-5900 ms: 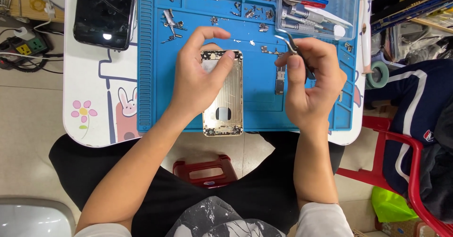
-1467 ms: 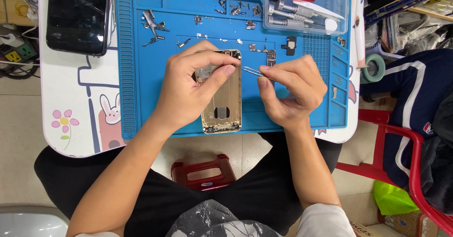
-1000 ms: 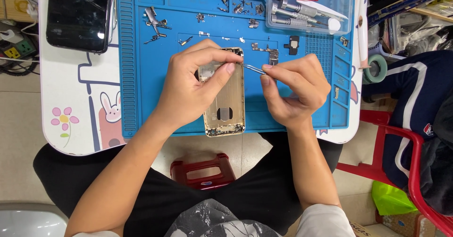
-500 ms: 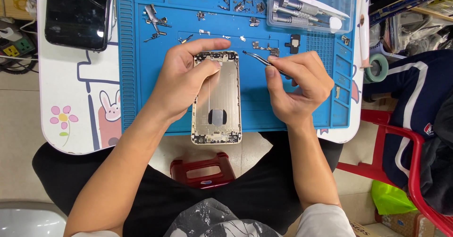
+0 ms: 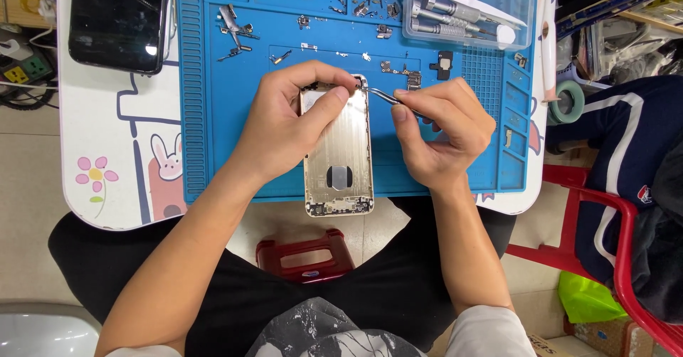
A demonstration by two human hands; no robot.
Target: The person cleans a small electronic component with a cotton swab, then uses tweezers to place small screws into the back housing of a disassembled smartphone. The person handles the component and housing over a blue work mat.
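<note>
Bare gold-coloured metal phone housing (image 5: 339,151) lying open-side up on blue silicone work mat (image 5: 213,136), long axis 12 to 6 o'clock, bottom end overhanging the mat's near edge. Left hand (image 5: 284,126) at 9 o'clock of housing, gripping its top end: thumb pressed inside the shell, fingers curled over the upper rim. Right hand (image 5: 445,133) at 3 o'clock, pinched around thin metal tweezers (image 5: 384,97), tips touching housing's upper right corner. Small screws and brackets (image 5: 238,33) scattered at 11 o'clock. Clear plastic tool tray (image 5: 469,8) at 1 o'clock. Black phone screen (image 5: 117,16) far off at 10 o'clock.
</note>
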